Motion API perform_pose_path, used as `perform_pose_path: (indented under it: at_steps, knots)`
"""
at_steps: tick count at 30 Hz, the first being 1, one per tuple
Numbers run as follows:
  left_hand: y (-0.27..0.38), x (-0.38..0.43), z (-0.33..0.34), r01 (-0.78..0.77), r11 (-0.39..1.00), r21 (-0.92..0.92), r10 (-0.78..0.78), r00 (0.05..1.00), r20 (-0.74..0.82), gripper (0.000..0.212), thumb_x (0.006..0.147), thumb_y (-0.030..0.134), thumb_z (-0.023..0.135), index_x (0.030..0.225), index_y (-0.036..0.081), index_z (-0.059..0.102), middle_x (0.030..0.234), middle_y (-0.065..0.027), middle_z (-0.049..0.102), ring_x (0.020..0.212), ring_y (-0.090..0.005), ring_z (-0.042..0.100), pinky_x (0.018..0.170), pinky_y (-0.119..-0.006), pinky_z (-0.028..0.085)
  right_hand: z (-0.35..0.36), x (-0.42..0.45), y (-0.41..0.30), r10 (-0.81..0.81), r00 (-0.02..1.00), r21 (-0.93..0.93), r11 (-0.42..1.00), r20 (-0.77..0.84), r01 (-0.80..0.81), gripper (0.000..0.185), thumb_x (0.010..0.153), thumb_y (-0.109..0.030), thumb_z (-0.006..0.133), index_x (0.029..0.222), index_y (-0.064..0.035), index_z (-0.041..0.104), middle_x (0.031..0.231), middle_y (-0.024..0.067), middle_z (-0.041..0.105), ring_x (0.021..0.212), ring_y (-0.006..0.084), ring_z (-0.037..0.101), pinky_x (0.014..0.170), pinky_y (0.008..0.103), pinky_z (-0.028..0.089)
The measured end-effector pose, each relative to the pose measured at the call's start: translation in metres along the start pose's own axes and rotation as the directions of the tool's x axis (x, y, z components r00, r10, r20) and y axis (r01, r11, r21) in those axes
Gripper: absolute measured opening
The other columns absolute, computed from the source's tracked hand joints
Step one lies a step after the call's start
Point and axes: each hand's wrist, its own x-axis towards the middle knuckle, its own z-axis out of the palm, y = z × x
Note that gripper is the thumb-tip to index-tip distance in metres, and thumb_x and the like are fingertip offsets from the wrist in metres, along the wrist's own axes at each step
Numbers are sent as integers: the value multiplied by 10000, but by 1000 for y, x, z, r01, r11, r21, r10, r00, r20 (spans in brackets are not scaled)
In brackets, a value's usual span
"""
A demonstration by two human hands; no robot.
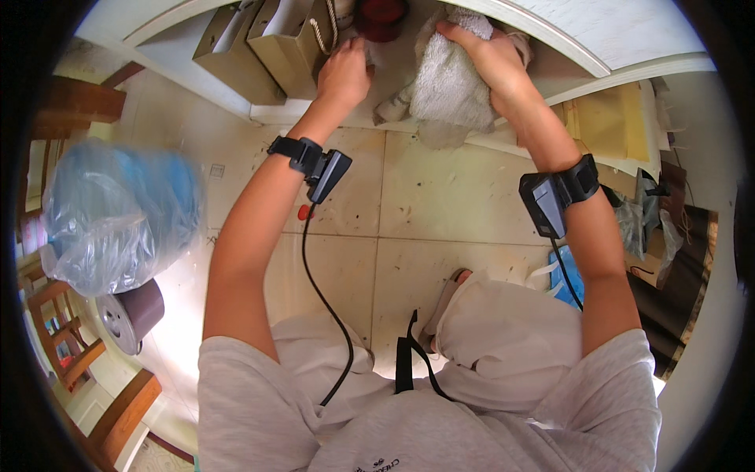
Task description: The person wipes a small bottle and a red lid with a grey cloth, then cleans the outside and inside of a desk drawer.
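Note:
Both of my arms reach into a low white cabinet compartment (396, 112). A pale terry cloth (445, 88) hangs from my right hand (489, 56), which grips its upper part. My left hand (345, 71) is beside a gift bag (295, 53) with a twisted rope handle (321, 32); its fingertips are turned away, so I cannot tell whether they hold anything. A second bag (236, 56) stands to the left of the first. Behind the hands, at the top edge, sits a dark red round object (380, 17), partly cut off.
A clear plastic bag with blue contents (127, 206) lies at left, above a purple pot-like container (141, 312). Wooden furniture (127, 413) lines the far left. Yellow paper or board (613, 121) and plastic bags (637, 224) are at right. A small red cap (305, 212) is on the tiled floor (436, 194).

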Motion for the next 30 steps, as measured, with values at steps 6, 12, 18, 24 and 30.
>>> perform_pose_path:
  at_steps: [6, 12, 18, 24, 30]
  knots:
    - [0, -60, -70, -177, 962, -206, 245, 893, 378, 202, 775, 111, 576, 965, 42, 585, 905, -109, 604, 787, -276, 590, 695, -335, 468, 25, -19, -27, 148, 988, 40, 988, 40, -149, 284, 789, -195, 600, 929, 51, 581, 822, 98, 611, 695, 181, 577, 609, 289, 455]
    - [-88, -176, -53, -51, 998, 23, 16, 659, 752, 271, 746, 126, 620, 1004, 71, 556, 937, -118, 561, 866, -275, 567, 724, -373, 451, 50, -20, -27, 100, 986, 70, 991, 135, -111, 217, 790, -165, 585, 902, 20, 599, 811, 81, 612, 706, 162, 577, 618, 279, 460]
    - [-95, -233, -54, 130, 985, 115, -173, 701, 692, 410, 707, 143, 660, 1068, 85, 477, 963, -128, 510, 853, -304, 560, 702, -386, 467, 57, -26, -29, 114, 976, 22, 993, 186, -120, 200, 796, -145, 578, 940, -6, 593, 844, 64, 608, 748, 159, 572, 662, 274, 459]
    - [-101, -251, -39, -9, 988, 157, -94, 763, 640, 383, 688, 118, 651, 1020, 66, 467, 904, -129, 506, 808, -314, 567, 663, -386, 479, 48, -29, -30, 148, 968, -39, 989, 203, -143, 346, 778, -269, 618, 967, 16, 567, 851, 70, 608, 729, 143, 586, 658, 267, 463]
    - [-81, -220, -46, 113, 993, 23, -109, 847, 520, 368, 712, 134, 623, 1025, 52, 447, 896, -163, 556, 800, -341, 568, 675, -406, 463, 33, -32, -33, 131, 975, -23, 991, 182, -129, 331, 784, -273, 611, 950, 10, 570, 831, 66, 609, 705, 139, 587, 640, 267, 463]
